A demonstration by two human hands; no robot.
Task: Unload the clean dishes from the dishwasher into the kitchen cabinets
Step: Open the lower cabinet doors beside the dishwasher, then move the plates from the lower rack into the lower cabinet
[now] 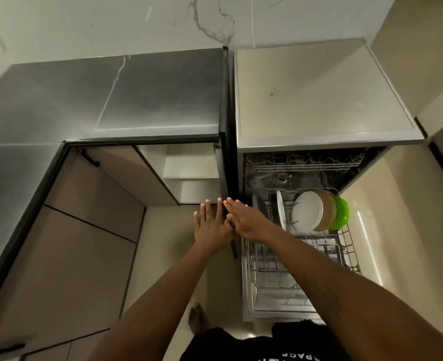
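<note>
Left hand and right hand: outstretched, fingers straight, empty, overlapping in view. Plates stand in the rack just right of the right hand. An open cabinet lies beyond the left hand. Judged step: between pickups. Next move calls for gripping a plate rim.

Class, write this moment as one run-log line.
left hand open | right hand open | white plate, green bowl in rack | cabinet open

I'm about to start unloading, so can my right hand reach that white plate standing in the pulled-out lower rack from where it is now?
Probably yes. The lower rack is pulled out, the white plate stands uncovered, and your right hand is empty, fingers straight, just left of it.
</note>
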